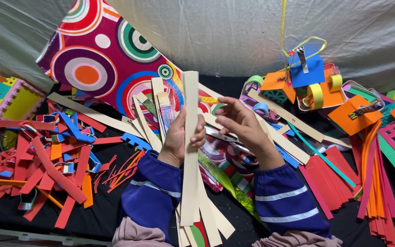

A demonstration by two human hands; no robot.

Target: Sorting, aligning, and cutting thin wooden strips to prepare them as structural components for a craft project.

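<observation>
Left hand point(179, 137) is closed around a bundle of long cream paper strips point(190, 151), thumb and fingers wrapped across them at mid-length. The frontmost strip stands nearly upright, rising well above the fingers and running down past the blue sleeve towards the bottom of the view, where the others fan out. Right hand point(238, 121) hovers just beside the bundle, on its right; its fingers are loosely curled with the tips pointing at the strips, it grips nothing, and whether the tips touch the paper cannot be told.

By size, the rest runs so. A black worktop point(97, 215) carries everything. Behind the hands, a large sheet of patterned paper point(101, 59) with coloured concentric circles leans back against a grey cloth point(234, 32). To the left lies a wide heap of red and orange scraps point(46, 169), mixed with blue pieces. To the right, a sheaf of red and orange strips point(371, 183) lies well apart from the hands. Farther back on the right sits a cluster of folded paper models point(307, 80) in orange and blue, with yellow rolled loops. More cream strips point(289, 119) lie flat behind the right hand. Under the right wrist, a pair of scissors point(234, 144) lies on striped paper, partly hidden by the hand.
</observation>
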